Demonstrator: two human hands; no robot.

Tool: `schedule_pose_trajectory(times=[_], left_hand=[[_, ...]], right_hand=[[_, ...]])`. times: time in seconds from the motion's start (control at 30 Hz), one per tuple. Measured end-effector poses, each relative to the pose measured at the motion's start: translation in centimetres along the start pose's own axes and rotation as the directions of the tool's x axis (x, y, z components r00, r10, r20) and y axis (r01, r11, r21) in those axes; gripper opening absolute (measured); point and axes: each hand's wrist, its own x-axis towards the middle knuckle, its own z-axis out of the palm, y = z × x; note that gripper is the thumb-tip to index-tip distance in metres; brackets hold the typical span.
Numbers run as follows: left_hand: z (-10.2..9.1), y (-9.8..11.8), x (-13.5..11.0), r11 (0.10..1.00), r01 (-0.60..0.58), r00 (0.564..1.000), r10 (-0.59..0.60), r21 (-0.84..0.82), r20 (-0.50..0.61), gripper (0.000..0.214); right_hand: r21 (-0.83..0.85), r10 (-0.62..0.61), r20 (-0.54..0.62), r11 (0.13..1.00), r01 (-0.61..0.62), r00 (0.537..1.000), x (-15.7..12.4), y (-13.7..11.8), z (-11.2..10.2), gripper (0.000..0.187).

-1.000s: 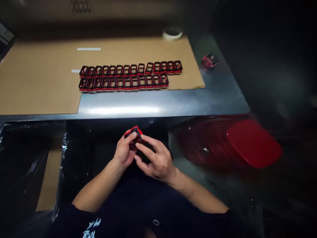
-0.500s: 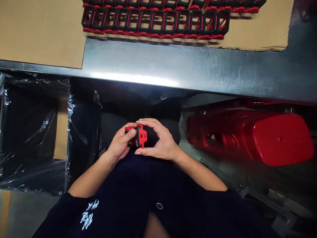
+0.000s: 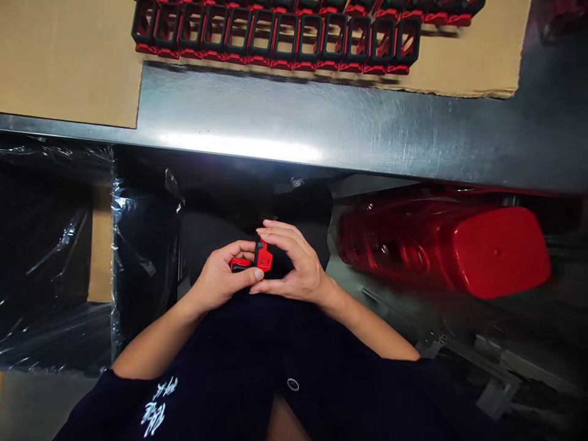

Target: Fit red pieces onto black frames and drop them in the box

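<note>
While the left hand (image 3: pixel 223 275) and right hand (image 3: pixel 296 263) clamp together on a small red-and-black plastic frame (image 3: pixel 263 257), it sits between them, with matching frames (image 3: pixel 275 37) in rows at twelve o'clock on the bench (image 3: pixel 321 116).

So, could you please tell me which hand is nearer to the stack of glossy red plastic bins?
The right hand is nearer, to the left of the stack of glossy red plastic bins and not touching it. The left hand lies farther left, holding a small red-and-black plastic part.

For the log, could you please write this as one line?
left hand: holds red-black part | right hand: holds it | frames: on cardboard
</note>
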Motion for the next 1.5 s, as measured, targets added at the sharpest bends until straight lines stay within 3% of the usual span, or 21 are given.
schedule_pose_trajectory(times=[0.07, 0.17, 0.27, 0.33, 0.4, 0.5, 0.6, 0.67, 0.77, 1.0, 1.13, 1.23, 1.3, 1.4, 1.5], left_hand=[[-0.1, 0.1, -0.1, 0.994, -0.052, 0.997, 0.057, 0.097, -0.052, 0.040], [-0.4, 0.0, -0.2, 0.931, -0.166, 0.975, 0.205, 0.325, -0.089, 0.042], [-0.8, -0.1, -0.3, 0.810, -0.296, 0.937, 0.350, 0.506, -0.012, 0.040], [-0.9, 0.1, -0.2, 0.757, -0.361, 0.915, 0.402, 0.544, 0.047, 0.039], [-1.0, 0.2, -0.1, 0.729, -0.402, 0.894, 0.443, 0.553, 0.065, 0.037], [-1.2, 0.4, -0.2, 0.729, -0.400, 0.879, 0.477, 0.556, 0.006, 0.044], [-1.4, 0.1, -0.5, 0.817, -0.365, 0.914, 0.407, 0.446, 0.002, 0.061], [-1.4, -0.3, -0.7, 0.857, -0.371, 0.925, 0.375, 0.359, 0.063, 0.072], [-1.0, -1.1, -0.7, 0.845, -0.409, 0.909, 0.409, 0.343, 0.078, 0.084], [-0.4, -2.3, -0.3, 0.785, -0.516, 0.839, 0.544, 0.343, 0.016, 0.076], [-0.6, -2.8, -0.1, 0.728, -0.575, 0.787, 0.617, 0.374, 0.009, 0.078], [-0.6, -2.9, -0.2, 0.671, -0.601, 0.752, 0.659, 0.435, 0.022, 0.077], [-0.6, -2.9, -0.1, 0.610, -0.607, 0.725, 0.688, 0.510, 0.041, 0.082], [-0.5, -3.2, 0.1, 0.441, -0.635, 0.639, 0.762, 0.634, 0.110, 0.096], [-0.7, -3.6, 0.6, 0.228, -0.654, 0.516, 0.832, 0.721, 0.206, 0.108]], right_hand=[[0.162, 0.177, -0.024, 0.972, -0.171, 0.984, -0.3, -0.3, -0.9, 0.067], [0.443, 0.489, 0.162, 0.740, -0.506, 0.857, -0.5, -0.8, -2.1, 0.039], [0.518, 0.549, 0.418, 0.510, -0.687, 0.724, -0.1, -1.4, -2.3, 0.041], [0.528, 0.555, 0.445, 0.471, -0.707, 0.703, 0.3, -1.9, -1.9, 0.039], [0.522, 0.565, 0.399, 0.507, -0.686, 0.722, 0.5, -2.4, -1.4, 0.034], [0.438, 0.502, 0.265, 0.698, -0.567, 0.823, 0.5, -2.7, -0.8, 0.024], [0.232, 0.285, 0.155, 0.920, -0.315, 0.946, 0.4, -2.6, -0.5, 0.012], [0.126, 0.108, 0.123, 0.984, -0.123, 0.987, 0.4, -2.3, -0.4, 0.008], [0.041, -0.052, 0.114, 0.998, 0.048, 0.992, 0.4, -1.9, -0.1, 0.007], [-0.063, -0.144, 0.129, 0.986, 0.153, 0.981, 0.4, -1.5, 0.4, 0.012], [-0.016, -0.097, 0.159, 0.995, 0.101, 0.983, 0.4, -1.6, 0.0, 0.010], [0.070, 0.095, 0.198, 0.991, -0.111, 0.976, 0.4, -1.8, -0.8, 0.015], [0.167, 0.269, 0.196, 0.938, -0.303, 0.943, 0.4, -2.1, -1.2, 0.019], [0.288, 0.451, 0.174, 0.827, -0.483, 0.875, 0.6, -2.7, -0.9, 0.031], [0.252, 0.485, 0.118, 0.829, -0.499, 0.866, 0.9, -3.4, 0.0, 0.039]])
